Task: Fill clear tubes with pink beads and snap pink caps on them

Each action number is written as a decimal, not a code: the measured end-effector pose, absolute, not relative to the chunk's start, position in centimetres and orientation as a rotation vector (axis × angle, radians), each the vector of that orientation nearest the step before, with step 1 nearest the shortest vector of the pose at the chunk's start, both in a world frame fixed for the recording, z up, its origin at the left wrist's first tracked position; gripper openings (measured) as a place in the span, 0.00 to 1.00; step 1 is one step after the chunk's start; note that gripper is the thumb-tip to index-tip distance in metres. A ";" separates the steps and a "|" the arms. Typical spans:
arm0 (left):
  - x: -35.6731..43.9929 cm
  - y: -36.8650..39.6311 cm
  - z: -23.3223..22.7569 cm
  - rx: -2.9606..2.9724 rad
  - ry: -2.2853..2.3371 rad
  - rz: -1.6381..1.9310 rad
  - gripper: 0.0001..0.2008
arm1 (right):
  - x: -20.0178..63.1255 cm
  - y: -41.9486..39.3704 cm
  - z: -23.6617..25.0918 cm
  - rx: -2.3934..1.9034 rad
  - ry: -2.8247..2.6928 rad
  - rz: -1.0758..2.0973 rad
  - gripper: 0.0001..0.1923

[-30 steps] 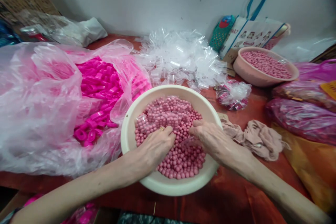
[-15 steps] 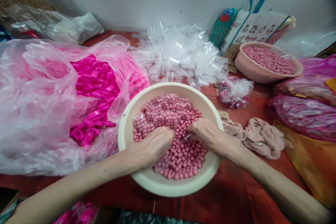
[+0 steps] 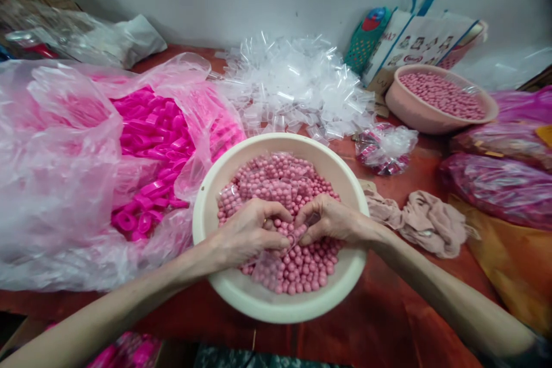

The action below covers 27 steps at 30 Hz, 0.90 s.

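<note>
1. Well, my two hands have just come together: half a second ago they were apart over the bowl, and now my left hand (image 3: 245, 230) and right hand (image 3: 332, 218) meet fingertip to fingertip above the pink beads (image 3: 302, 273).
2. I take this to mean that both hands are now busy at one spot rather than two.
3. My left thumb and forefinger stand a little apart, with beads showing in the gap; my right ones curve into a narrow ring. Something beaded and filmy seems to lie between the tips, but I cannot tell whether either hand grips it.
4. The beads lie in the cream bowl (image 3: 284, 313), at the front of the red worktop (image 3: 388, 299).
5. Filled clear packets (image 3: 276, 190) rest on the beads at the bowl's far side, and another packet (image 3: 265, 273) lies just below my left hand.
6. Behind the bowl sits a pile of clear sleeves (image 3: 297, 83).
</note>
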<state>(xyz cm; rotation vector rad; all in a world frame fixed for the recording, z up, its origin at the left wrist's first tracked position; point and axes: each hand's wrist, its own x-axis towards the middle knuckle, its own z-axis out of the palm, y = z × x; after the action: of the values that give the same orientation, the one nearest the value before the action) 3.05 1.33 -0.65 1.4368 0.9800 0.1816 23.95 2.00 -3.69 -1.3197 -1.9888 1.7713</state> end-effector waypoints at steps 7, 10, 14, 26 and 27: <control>2.1 0.7 1.3 1.517 1.114 0.361 0.19 | 24.4 2.4 -2.9 -1.222 -1.646 2.043 0.15; 2.3 0.4 0.5 1.770 1.068 0.478 0.14 | 24.5 2.5 -2.6 -1.192 -1.557 2.084 0.15; 3.4 0.2 -0.4 1.856 0.988 0.601 0.03 | 23.9 2.0 -2.6 -1.144 -1.526 2.130 0.13; 3.4 0.8 -1.2 1.640 1.070 0.464 0.07 | 24.5 0.0 -1.1 -1.262 -1.733 1.646 0.17; 3.5 0.8 -1.3 1.588 1.034 0.471 0.06 | 24.4 -0.1 -0.9 -1.261 -1.783 1.537 0.16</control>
<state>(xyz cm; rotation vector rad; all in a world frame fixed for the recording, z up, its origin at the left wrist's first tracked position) 3.47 0.83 -1.28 1.5876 1.0344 0.4713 24.36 -0.14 -0.91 -1.2613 -1.7834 1.5370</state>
